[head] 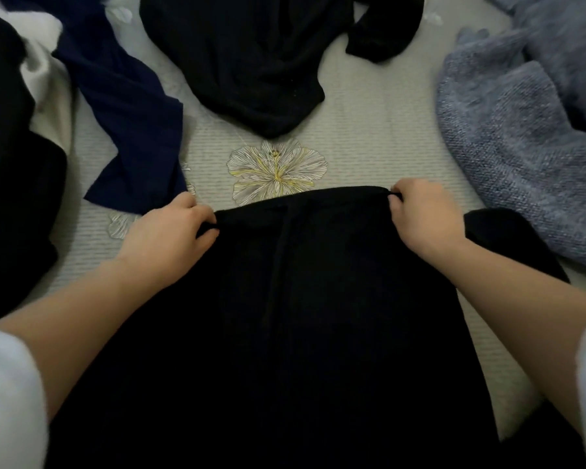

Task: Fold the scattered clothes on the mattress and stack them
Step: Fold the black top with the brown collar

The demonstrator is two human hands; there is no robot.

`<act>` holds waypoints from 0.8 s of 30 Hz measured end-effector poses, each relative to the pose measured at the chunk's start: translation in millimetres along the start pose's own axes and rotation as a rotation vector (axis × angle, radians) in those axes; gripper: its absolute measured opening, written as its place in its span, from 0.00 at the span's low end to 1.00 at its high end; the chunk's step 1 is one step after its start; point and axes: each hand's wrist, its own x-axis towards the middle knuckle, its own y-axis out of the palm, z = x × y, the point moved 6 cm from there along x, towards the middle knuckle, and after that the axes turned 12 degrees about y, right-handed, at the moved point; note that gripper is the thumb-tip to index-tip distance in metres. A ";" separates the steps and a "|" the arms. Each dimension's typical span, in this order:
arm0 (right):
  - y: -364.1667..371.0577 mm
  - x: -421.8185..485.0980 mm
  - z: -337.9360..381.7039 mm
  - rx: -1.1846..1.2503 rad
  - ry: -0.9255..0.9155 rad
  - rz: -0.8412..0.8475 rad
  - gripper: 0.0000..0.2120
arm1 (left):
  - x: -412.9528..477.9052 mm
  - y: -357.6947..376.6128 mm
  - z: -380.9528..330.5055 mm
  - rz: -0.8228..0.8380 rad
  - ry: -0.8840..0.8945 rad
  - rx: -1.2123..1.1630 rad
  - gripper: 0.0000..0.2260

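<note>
Pinches with both hands, one at each end of a single straight edge. With the left hand (170,231), curls fingers and thumb round the left corner of the black garment (285,316); with the right hand (423,214), curls the fingers over the right corner, a little cloth bunched under the knuckles. Holds nothing else in either hand. Between the two grips: the far edge (301,194), crosswise and fairly taut, its right end slightly farther from the body than its left. Back from the grips, toward the body and between the forearms: the rest of the garment, lying on the mattress (369,130), long axis at right angles to the held edge, a thin cord or seam down the middle, a loose flap out past the right wrist. Just beyond the grips: bare mattress with a flower print (276,169), apparently enough room to lay the edge flat. Farther beyond: a black sweater (244,55), unfolded. Out past the left grip: a navy garment (129,106), its near corner close to the left knuckles, then a dark heap (11,164). Out past the right grip: a grey-blue knit (508,147). Seems to call next for an even move by both hands together, neither nearer, carrying the edge along the long axis without dragging the navy corner.
</note>
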 end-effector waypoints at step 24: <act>0.4 26.0 -9.7 0.387 0.268 0.096 0.21 | 25.1 -15.8 18.7 -0.166 -0.236 -0.435 0.12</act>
